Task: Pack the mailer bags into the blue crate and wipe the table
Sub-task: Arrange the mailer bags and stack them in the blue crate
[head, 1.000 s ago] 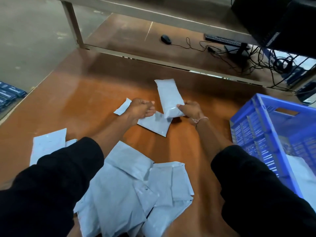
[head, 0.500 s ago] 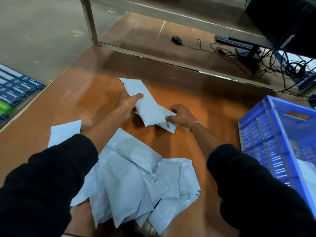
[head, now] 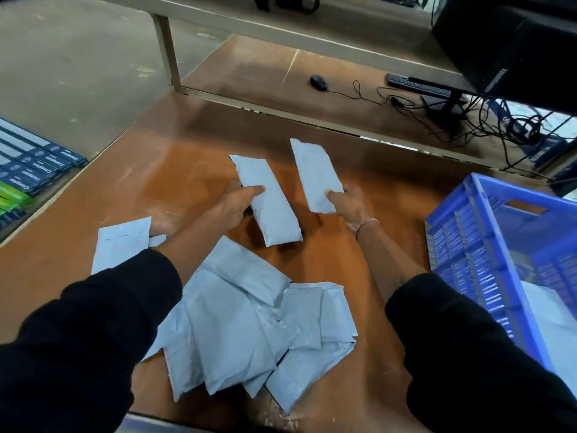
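The table (head: 175,170) carries a near pile (head: 249,323) of soft, light, slippery bags; the crate (head: 487,245) sits right. Left hand (head: 231,207) grips one bag (head: 268,201), right hand (head: 349,201) pinches another (head: 315,176); edge holds look best.

Loose black long sleeves (head: 93,332) pushed up both forearms; a thin pale thread band (head: 363,222) circles the right wrist.

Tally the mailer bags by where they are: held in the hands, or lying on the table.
Held mailer bags: 2, one in the left hand, one in the right hand.
Loose on the table: a separate bag at left plus an overlapping pile, not countable exactly.
Total: 2 held; overall count uncertain.
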The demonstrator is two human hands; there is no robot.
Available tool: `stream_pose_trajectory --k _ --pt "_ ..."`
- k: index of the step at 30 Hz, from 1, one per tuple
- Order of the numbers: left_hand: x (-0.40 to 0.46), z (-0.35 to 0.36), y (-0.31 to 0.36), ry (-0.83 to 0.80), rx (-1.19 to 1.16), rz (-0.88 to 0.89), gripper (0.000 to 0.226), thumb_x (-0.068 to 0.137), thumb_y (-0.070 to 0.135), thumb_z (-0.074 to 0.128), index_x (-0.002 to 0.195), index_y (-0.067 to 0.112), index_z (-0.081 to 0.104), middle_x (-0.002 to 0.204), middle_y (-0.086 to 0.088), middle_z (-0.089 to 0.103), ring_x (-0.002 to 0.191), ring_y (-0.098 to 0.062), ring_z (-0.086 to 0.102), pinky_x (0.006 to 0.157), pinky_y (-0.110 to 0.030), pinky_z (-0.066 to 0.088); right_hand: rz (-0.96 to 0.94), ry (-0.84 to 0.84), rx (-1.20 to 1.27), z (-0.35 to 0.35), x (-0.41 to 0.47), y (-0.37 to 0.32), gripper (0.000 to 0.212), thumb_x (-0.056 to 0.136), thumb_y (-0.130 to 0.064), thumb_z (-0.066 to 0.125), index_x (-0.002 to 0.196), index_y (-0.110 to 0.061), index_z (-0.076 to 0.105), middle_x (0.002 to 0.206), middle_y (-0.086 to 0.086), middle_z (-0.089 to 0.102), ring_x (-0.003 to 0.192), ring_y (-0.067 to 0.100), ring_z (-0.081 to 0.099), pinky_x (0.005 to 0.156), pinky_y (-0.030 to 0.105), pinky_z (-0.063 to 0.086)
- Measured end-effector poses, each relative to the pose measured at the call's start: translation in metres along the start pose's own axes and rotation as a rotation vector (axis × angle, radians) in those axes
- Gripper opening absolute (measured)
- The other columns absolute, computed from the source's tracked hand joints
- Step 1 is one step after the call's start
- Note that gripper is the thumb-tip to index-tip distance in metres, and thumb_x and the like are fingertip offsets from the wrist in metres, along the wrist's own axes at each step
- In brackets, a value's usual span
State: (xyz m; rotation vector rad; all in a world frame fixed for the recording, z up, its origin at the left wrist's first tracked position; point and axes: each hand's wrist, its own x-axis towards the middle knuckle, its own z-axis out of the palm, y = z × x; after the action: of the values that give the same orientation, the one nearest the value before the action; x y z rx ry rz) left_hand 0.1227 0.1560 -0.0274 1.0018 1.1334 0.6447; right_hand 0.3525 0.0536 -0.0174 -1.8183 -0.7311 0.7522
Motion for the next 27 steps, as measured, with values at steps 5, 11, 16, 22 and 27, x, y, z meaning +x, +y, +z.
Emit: stream_pose_trajectory --k 5,11,16,22,27 --pt "-0.014 0.030 0.001 -0.027 -0.024 -0.005 0.027 0.104 0.030 0.056 0.127 0.015 0.059 0.111 -0.002 0.071 0.086 -0.017 0.067 0.057 -0.025 0.054 -0.089 -0.239 0.086 -0.014 -0.025 -0.013 0.033 0.092 -0.018 0.073 0.118 0.002 0.067 0.110 0.012 0.074 0.089 0.019 0.072 0.073 0.034 0.059" --pt "-0.035 0.059 0.010 -0.133 -0.127 -0.034 0.067 0.089 0.082 0.039 0.129 0.030 0.055 0.111 0.005 0.070 0.104 -0.021 0.068 0.083 -0.041 0.057 -0.214 -0.196 -0.201 -0.025 -0.050 -0.013 0.036 0.085 -0.031 0.080 0.116 -0.014 0.071 0.108 -0.004 0.072 0.096 0.011 0.071 0.081 0.034 0.063" --pt "-0.037 0.076 0.010 -0.206 -0.060 0.131 0.059 0.087 0.047 0.078 0.136 0.024 0.055 0.124 0.002 0.072 0.115 -0.023 0.070 0.088 -0.046 0.062 -0.200 -0.225 -0.246 -0.055 -0.074 -0.028 0.043 0.084 -0.033 0.081 0.120 -0.017 0.065 0.106 -0.009 0.067 0.097 0.010 0.068 0.080 0.025 0.061" --pt "-0.060 0.113 0.019 -0.275 -0.099 0.217 0.039 0.095 0.029 0.073 0.130 0.026 0.055 0.124 -0.001 0.068 0.114 -0.021 0.068 0.081 -0.036 0.063 -0.175 -0.150 -0.312 -0.106 -0.075 -0.038 0.062 0.064 -0.059 0.087 0.108 -0.020 0.068 0.106 0.000 0.072 0.093 0.015 0.070 0.073 0.028 0.058" --pt "-0.078 0.144 0.023 -0.413 -0.183 0.213 0.032 0.096 0.029 0.071 0.126 0.025 0.060 0.128 -0.006 0.070 0.116 -0.026 0.070 0.086 -0.044 0.062 0.029 -0.260 -0.285 -0.159 -0.077 -0.054 0.083 0.043 -0.064 0.094 0.103 -0.011 0.076 0.101 0.009 0.078 0.099 0.030 0.074 0.091 0.049 0.060"
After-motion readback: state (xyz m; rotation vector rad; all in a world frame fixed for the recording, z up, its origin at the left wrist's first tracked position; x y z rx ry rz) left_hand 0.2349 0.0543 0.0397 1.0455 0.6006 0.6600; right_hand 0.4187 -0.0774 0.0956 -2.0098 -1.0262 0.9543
